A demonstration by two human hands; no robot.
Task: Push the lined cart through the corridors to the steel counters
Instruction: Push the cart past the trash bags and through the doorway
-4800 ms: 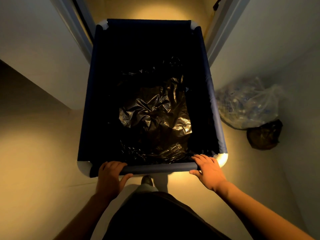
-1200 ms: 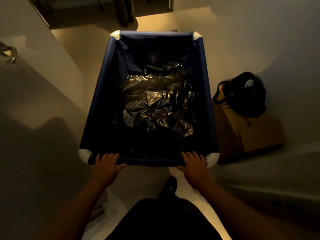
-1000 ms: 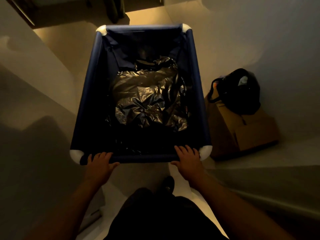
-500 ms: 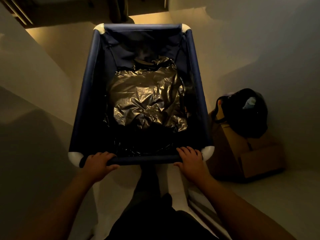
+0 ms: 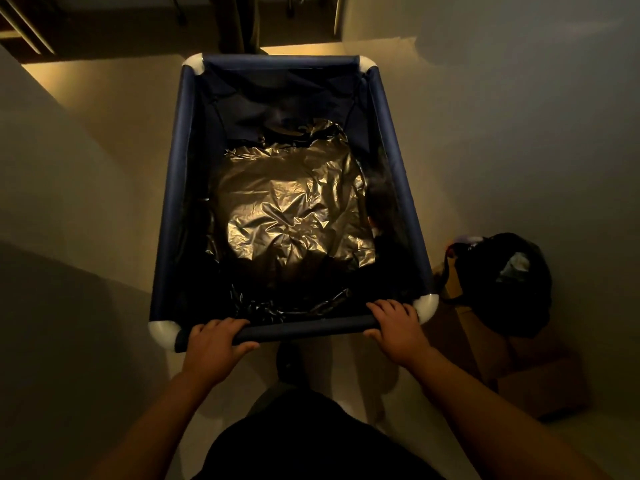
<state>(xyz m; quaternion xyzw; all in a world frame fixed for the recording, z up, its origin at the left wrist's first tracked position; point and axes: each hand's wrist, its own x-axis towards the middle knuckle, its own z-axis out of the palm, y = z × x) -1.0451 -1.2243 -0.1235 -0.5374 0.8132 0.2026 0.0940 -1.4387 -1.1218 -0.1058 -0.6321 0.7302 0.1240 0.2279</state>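
A deep cart (image 5: 173,188) with dark blue fabric walls and white corner joints fills the middle of the head view. A crumpled black plastic liner (image 5: 294,216) lies on its bottom. My left hand (image 5: 211,344) grips the near rail close to the left corner, fingers curled over it. My right hand (image 5: 398,330) grips the same rail by the right corner. No steel counters are in view.
Pale corridor walls close in on both sides. A black bag (image 5: 502,282) sits on cardboard boxes (image 5: 540,379) on the floor at the right, beside the cart's near corner. Ahead, the floor opens into a dim room with dark furniture legs (image 5: 239,22).
The cart has rolled forward past a doorway and a clear rubbish bag, then along the corridor. The black bag and boxes have slid back beside its near right corner. Both hands stayed on the rail.
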